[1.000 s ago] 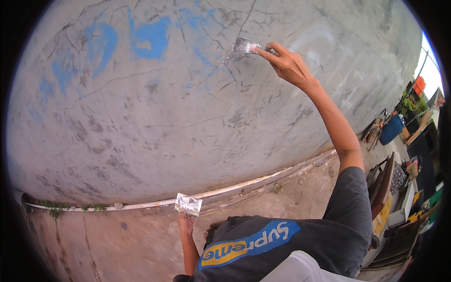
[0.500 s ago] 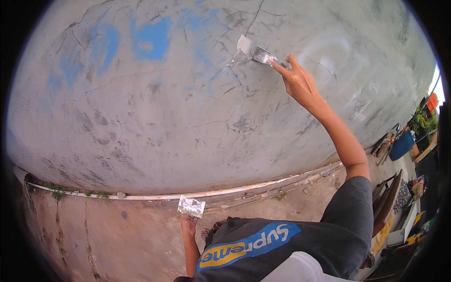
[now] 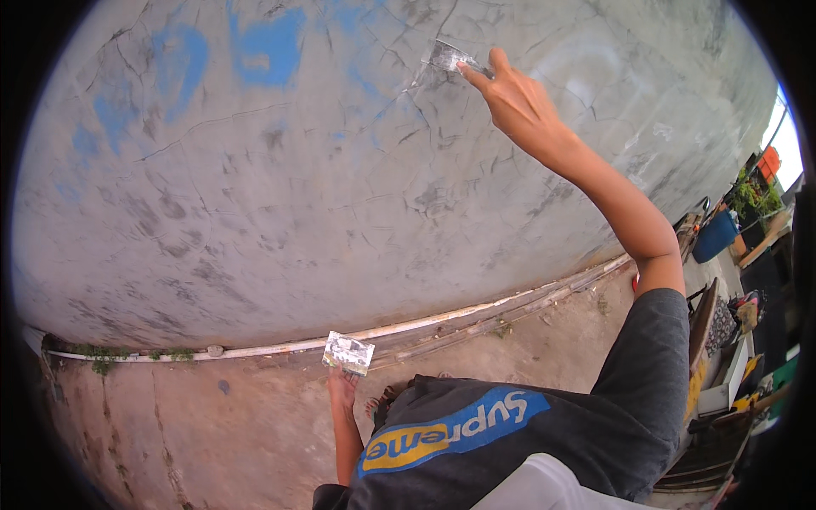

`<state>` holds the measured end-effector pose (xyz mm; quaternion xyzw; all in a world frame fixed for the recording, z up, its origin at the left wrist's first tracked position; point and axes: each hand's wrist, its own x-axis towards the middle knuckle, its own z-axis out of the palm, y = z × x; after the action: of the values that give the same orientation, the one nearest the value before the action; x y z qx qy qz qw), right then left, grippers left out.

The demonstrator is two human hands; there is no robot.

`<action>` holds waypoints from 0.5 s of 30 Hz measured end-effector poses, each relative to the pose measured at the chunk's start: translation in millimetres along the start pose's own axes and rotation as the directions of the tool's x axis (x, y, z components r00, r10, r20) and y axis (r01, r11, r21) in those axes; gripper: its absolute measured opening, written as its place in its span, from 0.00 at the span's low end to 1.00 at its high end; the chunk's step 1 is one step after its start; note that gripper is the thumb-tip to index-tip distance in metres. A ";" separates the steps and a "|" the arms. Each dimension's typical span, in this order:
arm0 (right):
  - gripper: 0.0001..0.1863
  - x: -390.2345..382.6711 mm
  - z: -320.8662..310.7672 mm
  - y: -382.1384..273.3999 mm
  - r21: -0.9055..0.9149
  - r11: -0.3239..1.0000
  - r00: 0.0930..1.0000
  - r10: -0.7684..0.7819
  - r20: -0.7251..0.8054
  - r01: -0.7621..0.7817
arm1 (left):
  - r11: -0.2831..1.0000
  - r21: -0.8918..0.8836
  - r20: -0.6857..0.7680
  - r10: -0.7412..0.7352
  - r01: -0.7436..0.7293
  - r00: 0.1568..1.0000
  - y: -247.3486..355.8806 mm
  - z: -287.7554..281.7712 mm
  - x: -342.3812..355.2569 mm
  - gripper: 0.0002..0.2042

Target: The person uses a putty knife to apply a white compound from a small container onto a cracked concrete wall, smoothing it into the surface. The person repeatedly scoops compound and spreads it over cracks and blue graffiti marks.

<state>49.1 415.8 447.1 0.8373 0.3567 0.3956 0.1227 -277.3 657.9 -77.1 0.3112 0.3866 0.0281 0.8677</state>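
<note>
My right hand [image 3: 523, 102] is closed around the handle of a putty knife [image 3: 445, 58], its arm stretched up toward the wall. The wide metal blade, smeared with pale filler, lies against the cracked grey wall [image 3: 340, 221], over the place where cracks meet. Low down, my left hand [image 3: 342, 387] grips a small flat rectangular plate [image 3: 348, 354] from below. White and dark smears of filler cover the plate's upper face. The left fingers are mostly hidden beneath it.
Blue paint marks [image 3: 268, 51] cover the wall's upper left. A pale pipe [image 3: 280, 347] runs along the wall's foot above the dusty concrete floor [image 3: 255, 425]. At the right stand a blue bin [image 3: 716, 236], plants [image 3: 755, 197] and piled household items.
My right hand has moved the putty knife up and left, onto the spot where a patch of white filler showed. The left hand with the plate stays nearly in place.
</note>
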 end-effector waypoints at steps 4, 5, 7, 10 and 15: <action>0.29 -8.2 -14.7 -7.9 0.006 0.996 0.995 0.088 0.054 -0.089 | 1.000 0.009 0.042 0.029 -0.029 0.999 2.2 -11.1 -0.1 0.22; 0.29 -5.3 -15.1 -11.4 0.037 0.997 0.997 0.074 0.018 -0.075 | 1.000 0.022 0.033 0.017 -0.018 0.999 0.9 -11.1 0.6 0.22; 0.29 -3.7 -14.0 -18.2 0.053 0.996 0.998 0.066 -0.005 -0.066 | 0.998 0.069 0.022 -0.004 0.003 1.000 5.3 -12.0 1.8 0.22; 0.28 -4.9 3.9 -19.6 0.020 0.999 0.999 0.050 0.017 -0.050 | 0.999 0.048 0.033 -0.011 0.010 0.999 8.9 -9.3 8.0 0.23; 0.27 -30.5 1.9 2.8 0.032 0.988 0.980 0.143 0.139 -0.149 | 0.999 -0.013 0.008 0.038 -0.037 0.999 8.8 -2.5 7.7 0.23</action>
<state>38.7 392.7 429.7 0.8888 0.2934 0.3378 0.0996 -272.0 668.5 -78.4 0.3127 0.3768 0.0456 0.8707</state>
